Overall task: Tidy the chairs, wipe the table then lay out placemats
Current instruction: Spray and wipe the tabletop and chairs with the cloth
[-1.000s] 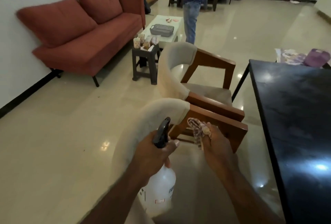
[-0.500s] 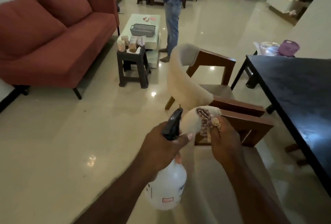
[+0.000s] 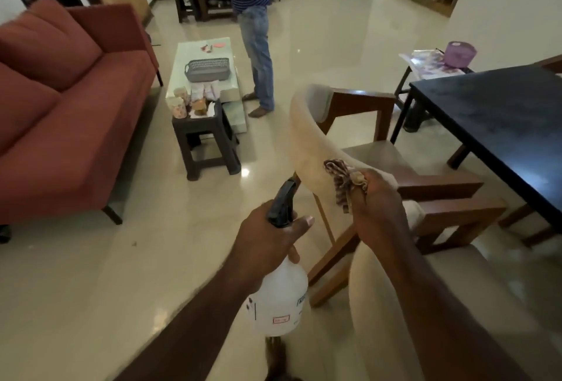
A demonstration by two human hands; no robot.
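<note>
My left hand [image 3: 267, 237] grips the neck of a white spray bottle [image 3: 278, 298] with a black trigger head, held over the floor. My right hand [image 3: 377, 207] holds a bunched checked cloth [image 3: 342, 179] against the top of the beige backrest of a wooden armchair [image 3: 307, 134]. A second beige chair [image 3: 392, 313] is close under my right forearm. The black dining table [image 3: 501, 119] stands to the right of both chairs. Placemats [image 3: 425, 64] lie on a small stand beyond the table, under a purple basket [image 3: 459, 53].
A red sofa [image 3: 70, 100] runs along the left wall. A dark stool [image 3: 206, 140] with jars and a pale coffee table [image 3: 203, 67] with a grey basket stand ahead. A person in jeans [image 3: 255, 46] stands by the coffee table on the glossy floor.
The view has swung right and forward, so the chairs and table sit closer. My right hand with the cloth has moved from the near chair's back to the far chair's backrest.
</note>
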